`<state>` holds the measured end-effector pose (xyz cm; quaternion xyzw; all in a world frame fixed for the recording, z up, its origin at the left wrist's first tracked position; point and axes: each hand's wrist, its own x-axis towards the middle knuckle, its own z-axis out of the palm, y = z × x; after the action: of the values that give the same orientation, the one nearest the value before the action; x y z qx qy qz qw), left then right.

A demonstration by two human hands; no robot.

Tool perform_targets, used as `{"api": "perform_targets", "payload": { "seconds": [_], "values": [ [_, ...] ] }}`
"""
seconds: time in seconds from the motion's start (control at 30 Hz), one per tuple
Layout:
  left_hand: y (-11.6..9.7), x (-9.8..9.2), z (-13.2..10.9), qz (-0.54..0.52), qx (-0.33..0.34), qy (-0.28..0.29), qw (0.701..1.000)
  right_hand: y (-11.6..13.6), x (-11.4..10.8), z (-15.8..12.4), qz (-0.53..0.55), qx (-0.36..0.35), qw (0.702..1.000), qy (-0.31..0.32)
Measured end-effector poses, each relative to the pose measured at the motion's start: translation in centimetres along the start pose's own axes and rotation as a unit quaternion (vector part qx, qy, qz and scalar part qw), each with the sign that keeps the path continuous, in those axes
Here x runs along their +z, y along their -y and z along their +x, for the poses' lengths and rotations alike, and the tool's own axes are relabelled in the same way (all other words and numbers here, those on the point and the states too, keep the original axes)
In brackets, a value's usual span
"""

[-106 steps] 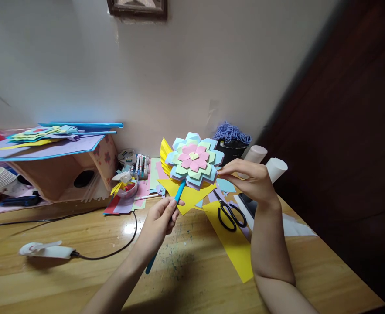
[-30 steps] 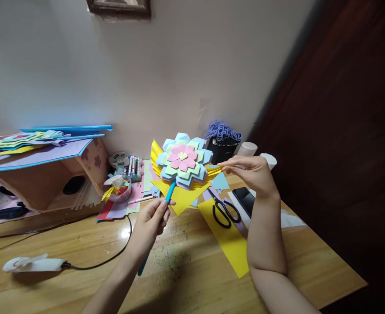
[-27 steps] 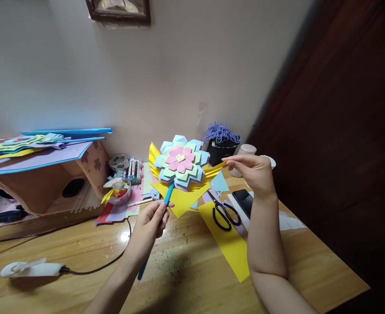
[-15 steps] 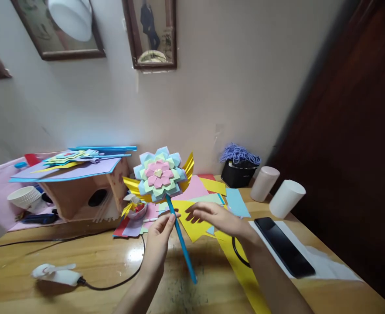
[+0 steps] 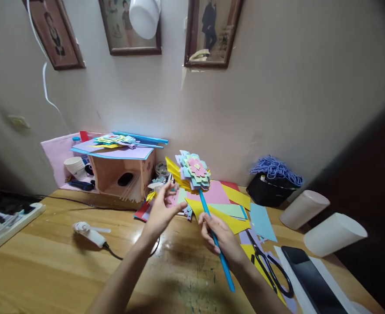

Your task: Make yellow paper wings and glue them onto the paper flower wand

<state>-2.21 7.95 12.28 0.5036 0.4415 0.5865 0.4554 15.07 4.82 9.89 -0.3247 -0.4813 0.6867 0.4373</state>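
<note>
right hand: lower centre of the frame, fingers closed round the blue stem.
left hand: just left of centre, open, fingers spread, below the yellow leaves; whether a fingertip touches them, cannot tell.
paper flower: centre of the frame, held above the table, tilted, facing right; petals layered pink, pale green and light blue.
stem: slants from the flower down to the lower right, its free end past the right hand.
leaves: folded yellow paper, spread to the left of the flower head.
paper behind: yellow sheet and pink sheet, overlapping, centre of the frame.
lower right: scissors with black handles, over yellow and purple paper; phone lying on white paper.
right: two white cylinders, near a black holder with blue yarn on top.
left: open box, a second paper flower on its roof; white corded tool lower down on the table.
</note>
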Motion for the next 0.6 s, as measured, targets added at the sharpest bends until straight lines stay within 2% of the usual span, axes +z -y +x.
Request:
{"api": "perform_targets", "payload": {
  "seconds": [0.03, 0.13, 0.27, 0.43, 0.6],
  "values": [
    [-0.3, -0.7, 0.3, -0.001, 0.023, -0.014, 1.000, 0.0, 0.1, -0.1, 0.017, 0.008, 1.000, 0.014],
    [-1.5, -2.6, 0.6, -0.028, 0.050, 0.000, 0.998, -0.1, 0.5, -0.6, 0.029, 0.024, 0.998, 0.053],
    [-2.7, -3.9, 0.4, -0.065, 0.086, 0.007, 0.994, -0.3, 1.0, -1.4, 0.006, 0.062, 0.995, 0.084],
    [-2.5, -5.1, 0.5, -0.081, 0.143, -0.028, 0.986, -0.4, 1.2, -2.0, -0.036, 0.078, 0.993, 0.083],
    [-2.1, -6.0, 0.8, -0.083, 0.211, -0.017, 0.974, -0.3, 1.1, -2.1, -0.072, 0.080, 0.990, 0.086]
  ]
}}
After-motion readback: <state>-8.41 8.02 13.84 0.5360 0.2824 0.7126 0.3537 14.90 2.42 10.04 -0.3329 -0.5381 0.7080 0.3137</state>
